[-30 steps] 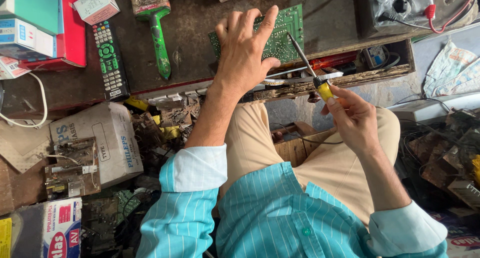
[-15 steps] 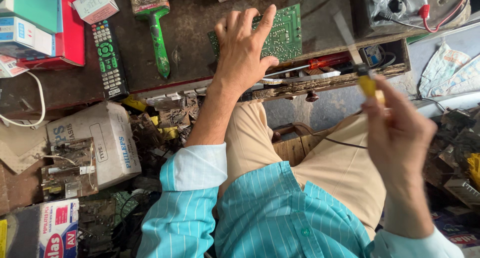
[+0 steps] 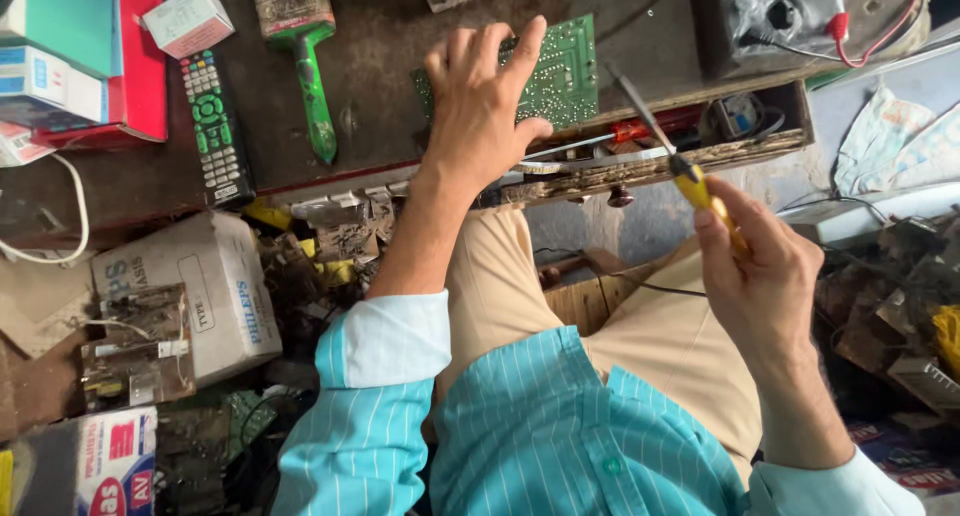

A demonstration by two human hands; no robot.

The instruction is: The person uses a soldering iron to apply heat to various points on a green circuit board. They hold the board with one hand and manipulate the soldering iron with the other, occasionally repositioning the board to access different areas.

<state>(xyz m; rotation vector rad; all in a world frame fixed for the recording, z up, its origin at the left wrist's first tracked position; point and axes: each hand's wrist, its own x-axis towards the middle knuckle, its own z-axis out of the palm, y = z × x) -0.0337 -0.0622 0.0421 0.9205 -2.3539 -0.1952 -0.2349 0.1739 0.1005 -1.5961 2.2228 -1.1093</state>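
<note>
A dark, grimy workbench point(image 3: 380, 106) fills the top of the head view, its worn front edge splintered above an open drawer point(image 3: 760, 126) of odds and ends. Below it the floor is heaped with cardboard boxes point(image 3: 190, 296) and scrap parts. On the bench lie a black remote control point(image 3: 212, 126), a green-handled paintbrush point(image 3: 305, 61) with its handle pointing toward the person, and a small white box point(image 3: 188, 19) beside red and teal cartons at the far left. A meter point(image 3: 780, 11) with a red lead sits at the top right.

The left hand point(image 3: 480, 111) lies flat, fingers spread, pressing down on a green circuit board point(image 3: 560, 71) at the bench's front edge. The right hand point(image 3: 760, 266) hangs over the lap, closed around the yellow handle of a screwdriver point(image 3: 670, 151). Its long axis runs diagonally: the metal shaft points up and to the left, the tip close to the board's right edge, and whether it touches is hard to say.
</note>
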